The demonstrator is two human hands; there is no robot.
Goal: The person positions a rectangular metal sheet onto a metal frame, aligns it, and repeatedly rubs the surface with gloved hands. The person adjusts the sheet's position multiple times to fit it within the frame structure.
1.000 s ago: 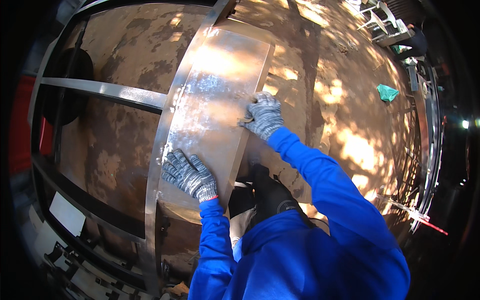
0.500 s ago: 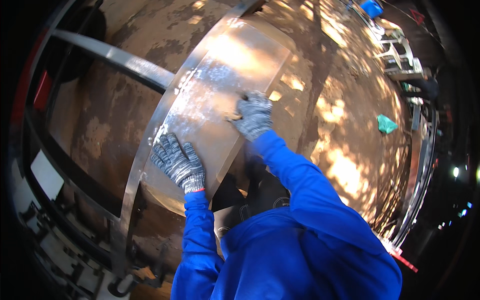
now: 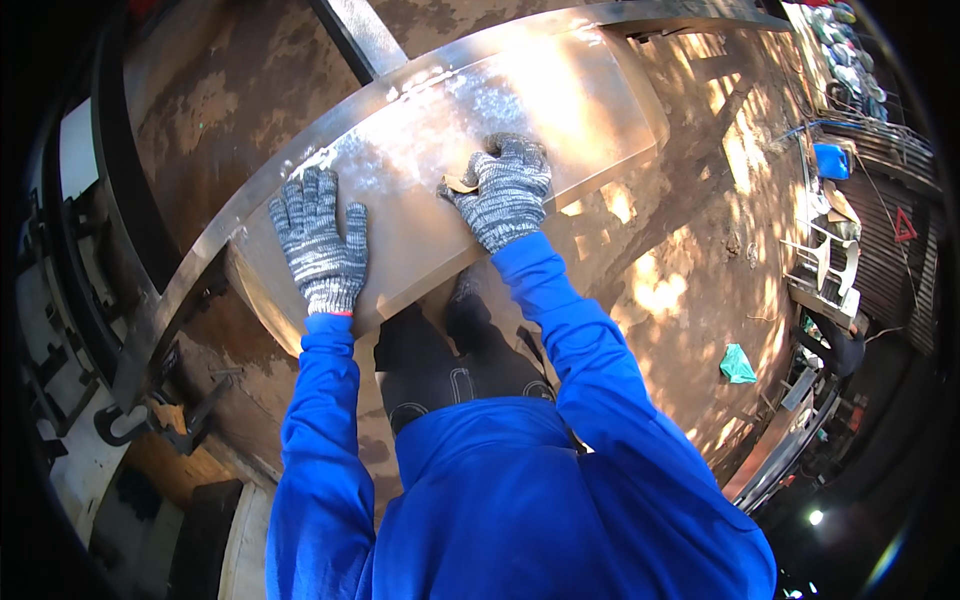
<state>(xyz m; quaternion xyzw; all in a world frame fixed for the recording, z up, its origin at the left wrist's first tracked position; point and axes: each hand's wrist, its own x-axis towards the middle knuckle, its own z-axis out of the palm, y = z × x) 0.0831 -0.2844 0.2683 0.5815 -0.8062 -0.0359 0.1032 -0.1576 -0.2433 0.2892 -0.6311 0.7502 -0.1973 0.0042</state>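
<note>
A long metal panel (image 3: 420,245) with a smooth, shiny face lies before me, with whitish smears along its far side. My left hand (image 3: 322,240), in a grey knitted glove, rests flat on the panel's left part, fingers stretched and thumb apart. Nearer the panel's middle, my right hand (image 3: 508,190), gloved alike, is bent over a tan piece of sandpaper (image 3: 461,185) and pressed to the surface. Only a corner of the sandpaper shows beside the thumb. A curved metal bar (image 3: 250,190) borders the panel's far edge.
A straight metal bar (image 3: 365,35) meets the curved one from behind. Stained, sun-dappled ground (image 3: 660,290) spreads to the right. On it lies a green cloth or bag (image 3: 738,364). Farther off are a white plastic chair (image 3: 830,258) and a blue container (image 3: 831,161). Dark metal framing (image 3: 125,180) stands left.
The whole view has swung round, so the panel lies more crosswise. My right hand, blurred before, shows sharply, still over the panel's middle. My left hand stays flat on the panel.
</note>
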